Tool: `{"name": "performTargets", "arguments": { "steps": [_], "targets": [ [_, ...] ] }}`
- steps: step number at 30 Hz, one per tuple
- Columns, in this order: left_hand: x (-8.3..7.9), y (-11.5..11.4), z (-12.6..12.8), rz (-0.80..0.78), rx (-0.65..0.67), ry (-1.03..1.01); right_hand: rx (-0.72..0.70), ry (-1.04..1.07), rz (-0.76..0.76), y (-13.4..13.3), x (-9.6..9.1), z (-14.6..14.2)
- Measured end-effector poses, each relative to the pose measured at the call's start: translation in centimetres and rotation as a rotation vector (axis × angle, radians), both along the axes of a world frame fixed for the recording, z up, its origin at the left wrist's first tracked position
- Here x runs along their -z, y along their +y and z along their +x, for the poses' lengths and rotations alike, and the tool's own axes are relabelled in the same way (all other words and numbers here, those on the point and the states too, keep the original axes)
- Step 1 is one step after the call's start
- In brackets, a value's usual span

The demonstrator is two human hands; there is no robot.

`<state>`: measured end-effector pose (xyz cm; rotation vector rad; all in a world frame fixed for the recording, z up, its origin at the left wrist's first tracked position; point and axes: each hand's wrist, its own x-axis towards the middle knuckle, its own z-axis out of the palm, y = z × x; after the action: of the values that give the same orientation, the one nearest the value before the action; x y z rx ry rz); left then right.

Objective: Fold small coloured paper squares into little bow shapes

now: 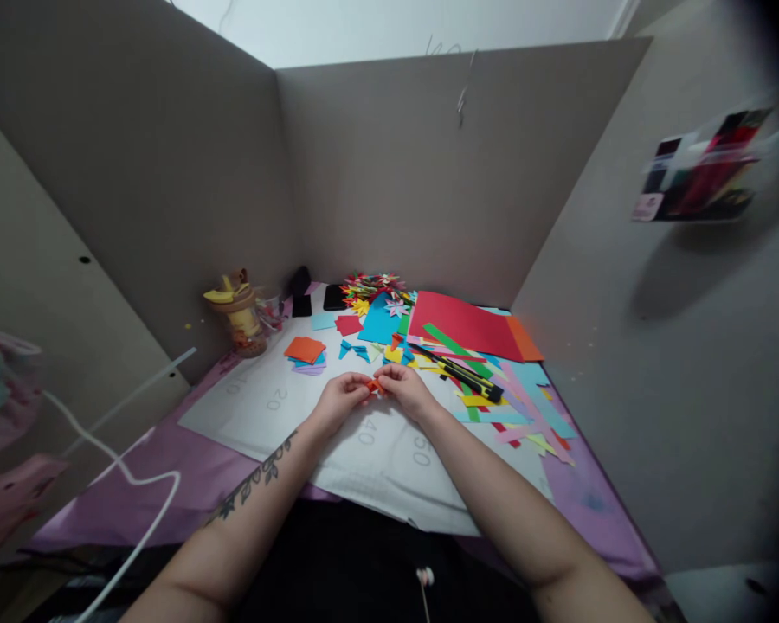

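Observation:
Both hands meet over the middle of the white sheet [337,476]. A small folded orange paper piece [376,389] is pinched between my left hand [345,398] and my right hand [402,387]. Its exact fold is too small to make out, and fingertips cover part of it. Just beyond the hands lie several small folded blue paper pieces [362,353] and a yellow one [394,355]. Left of them sits a stack of square papers [305,350], orange on top with blue and purple below.
A black and yellow utility knife [473,378] rests among loose paper strips [538,407] at right. Behind are red sheets [464,324] and a pile of folded paper stars [373,285]. A tumbler [243,320] stands at back left. Grey panels [428,173] enclose the table.

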<state>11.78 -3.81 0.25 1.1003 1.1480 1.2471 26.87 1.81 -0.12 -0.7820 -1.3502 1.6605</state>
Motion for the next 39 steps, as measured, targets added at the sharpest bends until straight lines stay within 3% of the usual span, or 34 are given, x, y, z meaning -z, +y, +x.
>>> {"name": "performTargets", "arguments": {
  "steps": [6, 16, 24, 30, 35, 39],
  "targets": [
    [-0.2, -0.1, 0.0, -0.032, 0.001, -0.024, 0.014, -0.001, -0.005, 0.1, 0.1, 0.1],
    [-0.2, 0.0, -0.3, 0.030, -0.043, 0.104, 0.025, 0.005, -0.003, -0.1, -0.1, 0.0],
    [0.4, 0.3, -0.4, -0.016, -0.008, -0.066, 0.070, 0.039, -0.018, 0.4, 0.4, 0.0],
    [-0.3, 0.0, -0.3, 0.058, -0.184, 0.089, 0.016, 0.067, -0.065, 0.0, 0.2, -0.1],
    [-0.3, 0.1, -0.3, 0.081, -0.189, 0.143, -0.051, 0.069, -0.091, -0.6, -0.5, -0.3],
    [-0.1, 0.2, -0.1, 0.126, -0.192, 0.187, -0.006, 0.063, -0.116, -0.5, -0.4, -0.4]
  ]
}}
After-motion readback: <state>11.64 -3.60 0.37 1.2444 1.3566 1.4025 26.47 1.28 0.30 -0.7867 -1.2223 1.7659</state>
